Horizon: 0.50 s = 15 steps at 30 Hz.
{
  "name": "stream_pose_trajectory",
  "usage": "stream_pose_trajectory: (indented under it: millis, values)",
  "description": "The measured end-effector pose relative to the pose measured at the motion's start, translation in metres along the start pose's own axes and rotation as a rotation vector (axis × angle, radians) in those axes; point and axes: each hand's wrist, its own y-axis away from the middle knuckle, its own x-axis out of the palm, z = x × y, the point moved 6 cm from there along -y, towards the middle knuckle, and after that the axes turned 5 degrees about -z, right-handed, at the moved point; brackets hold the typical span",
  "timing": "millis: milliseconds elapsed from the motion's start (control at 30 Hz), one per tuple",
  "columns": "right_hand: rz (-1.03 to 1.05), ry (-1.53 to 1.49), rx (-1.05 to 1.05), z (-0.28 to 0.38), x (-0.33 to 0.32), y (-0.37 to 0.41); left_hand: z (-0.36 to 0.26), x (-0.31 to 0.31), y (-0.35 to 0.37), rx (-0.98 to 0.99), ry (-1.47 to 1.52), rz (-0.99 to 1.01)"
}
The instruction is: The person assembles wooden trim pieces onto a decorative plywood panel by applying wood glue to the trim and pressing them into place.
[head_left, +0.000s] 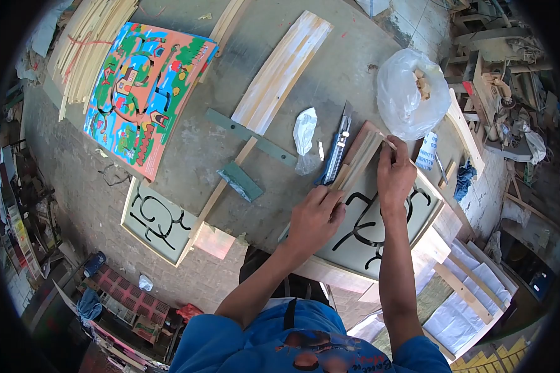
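Strips of wood (354, 163), gripped at the near end by the left hand (314, 214), lie on one of two calligraphy panels (427, 214); right hand (395, 175) pinches a thin stick (387, 142); one utility knife (336, 152) just left, one plastic bag (407, 93) beyond.

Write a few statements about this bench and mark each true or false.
1. The left hand grips the wood strips. True.
2. The knife lies right of the strips. False: it lies just left of them.
3. The right hand pinches a thin stick. True.
4. The colourful board lies under the hands. False: it is far left; a panel with black lines lies under them.
5. A plastic bag sits beyond the right hand. True.
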Motion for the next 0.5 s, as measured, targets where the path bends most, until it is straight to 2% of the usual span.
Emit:
stream_pose_trajectory:
  millis: [500]
  values:
    - [-0.022, 0.001, -0.018, -0.0014, 0.0016, -0.0001, -0.0021, 0.0006, 0.0001, -0.021, -0.048, 0.031]
